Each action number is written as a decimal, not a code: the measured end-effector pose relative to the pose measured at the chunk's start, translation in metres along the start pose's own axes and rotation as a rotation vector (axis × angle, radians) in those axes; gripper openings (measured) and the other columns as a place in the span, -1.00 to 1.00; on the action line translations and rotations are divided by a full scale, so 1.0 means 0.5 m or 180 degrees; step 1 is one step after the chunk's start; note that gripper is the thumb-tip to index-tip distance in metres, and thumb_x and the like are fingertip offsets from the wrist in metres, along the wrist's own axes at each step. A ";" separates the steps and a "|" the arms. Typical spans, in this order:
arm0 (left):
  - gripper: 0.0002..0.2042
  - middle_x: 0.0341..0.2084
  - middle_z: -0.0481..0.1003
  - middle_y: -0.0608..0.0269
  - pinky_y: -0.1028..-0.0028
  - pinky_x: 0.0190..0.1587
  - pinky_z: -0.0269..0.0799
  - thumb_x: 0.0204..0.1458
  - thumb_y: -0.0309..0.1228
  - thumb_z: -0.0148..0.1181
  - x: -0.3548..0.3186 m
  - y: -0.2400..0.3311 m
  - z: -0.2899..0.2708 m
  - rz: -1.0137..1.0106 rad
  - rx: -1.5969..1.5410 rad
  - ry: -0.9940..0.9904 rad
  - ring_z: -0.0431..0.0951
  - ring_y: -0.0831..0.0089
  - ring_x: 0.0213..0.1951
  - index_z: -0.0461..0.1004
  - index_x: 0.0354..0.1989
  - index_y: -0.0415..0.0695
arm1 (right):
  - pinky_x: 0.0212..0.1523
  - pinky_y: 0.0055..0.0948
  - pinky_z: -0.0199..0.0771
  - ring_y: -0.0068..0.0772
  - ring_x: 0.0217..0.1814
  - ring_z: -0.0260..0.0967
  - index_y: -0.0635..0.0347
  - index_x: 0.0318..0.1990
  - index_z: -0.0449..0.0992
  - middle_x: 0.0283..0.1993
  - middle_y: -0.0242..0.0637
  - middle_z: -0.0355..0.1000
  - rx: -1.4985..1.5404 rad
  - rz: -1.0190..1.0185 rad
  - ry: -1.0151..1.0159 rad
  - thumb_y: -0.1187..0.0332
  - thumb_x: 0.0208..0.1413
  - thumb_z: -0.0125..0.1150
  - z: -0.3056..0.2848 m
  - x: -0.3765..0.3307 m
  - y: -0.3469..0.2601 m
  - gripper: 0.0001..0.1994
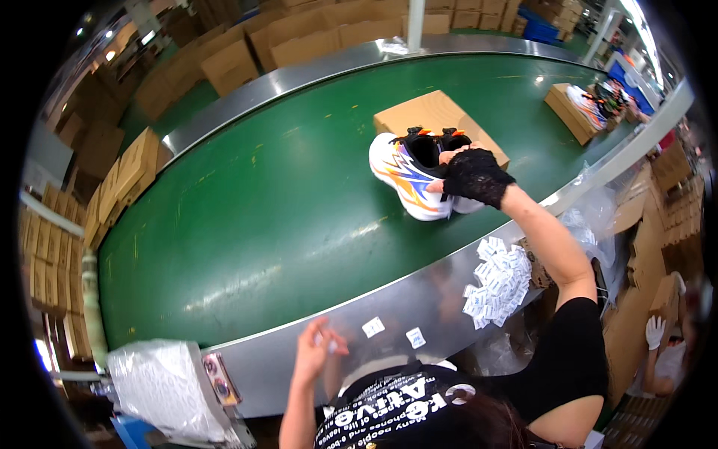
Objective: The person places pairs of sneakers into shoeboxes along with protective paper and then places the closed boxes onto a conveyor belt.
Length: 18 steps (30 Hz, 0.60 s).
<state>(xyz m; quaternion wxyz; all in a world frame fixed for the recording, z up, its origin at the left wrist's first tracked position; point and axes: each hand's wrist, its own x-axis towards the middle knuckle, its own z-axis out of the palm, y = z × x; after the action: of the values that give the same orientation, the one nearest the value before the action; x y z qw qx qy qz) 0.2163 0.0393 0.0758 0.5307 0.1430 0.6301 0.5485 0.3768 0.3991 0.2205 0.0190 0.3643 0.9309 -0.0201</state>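
A wide green conveyor belt (284,202) curves across the scene. Large brown cartons (228,67) stand beyond the belt's far edge, and a metal ledge (288,374) runs along its near edge. At the belt's near left corner lies a bundle of clear plastic (168,389). On the belt, right of its middle, sits a cardboard box (426,108); a tray of shoes (580,112) is farther along, at the belt's right end.

Just in front of the cardboard box, over the belt, is a pair of white sneakers (407,178) with orange, blue and black markings. The right hand (475,176), in a black fingerless glove, grips them near their openings; whether their soles touch the belt I cannot tell. The left hand (318,348), bare and blurred, hovers by the belt's near edge, fingers bent; I cannot tell whether it holds anything. Beside the belt, on the ledge, are a heap of white packets (497,284), a phone (222,379) and two loose packets (415,337).
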 end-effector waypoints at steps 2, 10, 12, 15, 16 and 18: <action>-0.80 -0.57 0.39 0.20 0.53 -0.48 0.35 0.04 -0.55 -0.15 0.040 0.037 -0.051 0.1650 0.0942 0.0246 0.39 0.48 -0.56 0.32 -0.17 -0.32 | -0.15 -0.36 0.25 -0.22 -0.20 0.34 0.21 -0.37 0.45 -0.35 -0.18 0.41 0.0331 -0.0266 -0.0421 -0.10 -0.30 0.15 -0.083 -0.045 -0.097 -0.49; -0.66 -0.50 0.48 0.12 0.63 -0.48 0.29 -0.09 -0.31 0.12 0.035 0.329 0.075 0.2667 0.2572 0.0791 0.37 0.61 -0.59 0.39 -0.16 -0.25 | -0.42 -0.35 0.31 -0.17 -0.45 0.36 0.26 -0.56 0.40 -0.59 -0.11 0.33 0.0994 -0.1824 -0.1015 -0.05 -0.36 0.28 -0.107 -0.106 -0.278 -0.52; -0.73 -0.62 0.48 0.19 0.64 -0.46 0.31 -0.04 -0.31 0.07 0.041 0.308 0.045 0.1886 0.1949 0.0679 0.40 0.64 -0.54 0.45 -0.27 -0.27 | -0.43 -0.35 0.31 -0.17 -0.46 0.36 0.27 -0.57 0.40 -0.59 -0.10 0.33 0.1067 -0.2010 -0.1110 -0.04 -0.36 0.28 -0.090 -0.101 -0.305 -0.52; -0.75 -0.60 0.46 0.32 0.64 -0.50 0.29 -0.03 -0.34 0.07 0.040 0.252 -0.003 0.1802 0.0999 0.0782 0.34 0.70 -0.55 0.45 -0.25 -0.27 | -0.42 -0.35 0.31 -0.16 -0.47 0.36 0.26 -0.57 0.40 -0.61 -0.10 0.32 0.1132 -0.2349 -0.1046 -0.04 -0.36 0.28 -0.073 -0.100 -0.339 -0.53; -0.75 -0.59 0.45 0.31 0.64 -0.50 0.29 -0.03 -0.35 0.08 0.030 0.237 -0.021 0.1731 0.0927 0.0813 0.34 0.70 -0.55 0.45 -0.25 -0.27 | -0.41 -0.35 0.32 -0.17 -0.47 0.36 0.26 -0.57 0.41 -0.61 -0.11 0.32 0.1064 -0.2432 -0.1064 -0.04 -0.36 0.27 -0.072 -0.106 -0.355 -0.53; -0.75 -0.58 0.45 0.31 0.63 -0.49 0.29 -0.05 -0.36 0.10 -0.007 0.236 -0.034 0.1593 0.0772 0.0821 0.34 0.69 -0.54 0.45 -0.24 -0.27 | -0.40 -0.35 0.31 -0.18 -0.50 0.37 0.24 -0.59 0.40 -0.66 -0.12 0.30 0.0818 -0.2966 -0.0484 -0.02 -0.35 0.26 -0.027 -0.113 -0.366 -0.57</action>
<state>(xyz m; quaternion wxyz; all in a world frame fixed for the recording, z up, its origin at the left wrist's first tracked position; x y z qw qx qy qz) 0.1559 0.0696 0.1743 0.2737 0.2853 0.6984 0.5966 0.2935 0.2272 0.2413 0.0309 -0.0941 0.9808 -0.1678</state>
